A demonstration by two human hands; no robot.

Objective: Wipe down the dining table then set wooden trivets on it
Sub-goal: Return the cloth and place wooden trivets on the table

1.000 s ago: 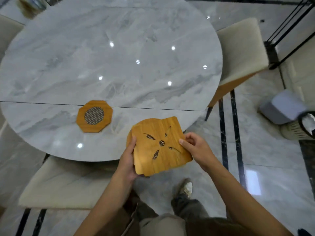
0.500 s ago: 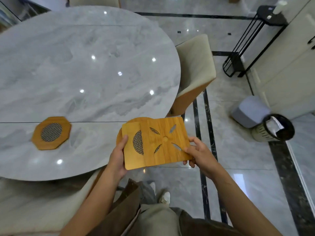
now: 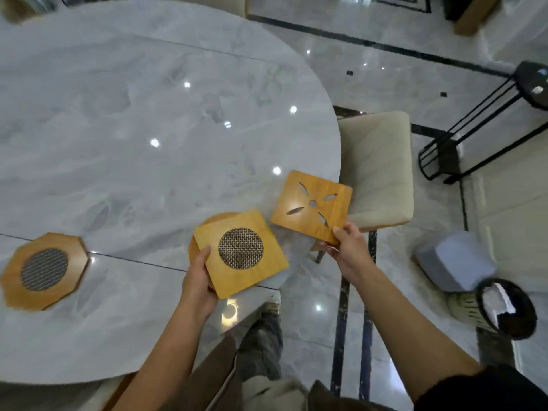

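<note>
Left hand grips the mesh trivet; right hand pinches the flower trivet over the marble table; beyond it, a chair on glossy floor.

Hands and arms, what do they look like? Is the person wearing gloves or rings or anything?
No gloves, and no rings or watch that show. The left hand and the right hand are both bare, and so are both forearms. A dark, fuzzy-edged sleeve shows at the right arm's upper end, at the bottom corner of the picture. No sleeve shows on the left arm.
</note>
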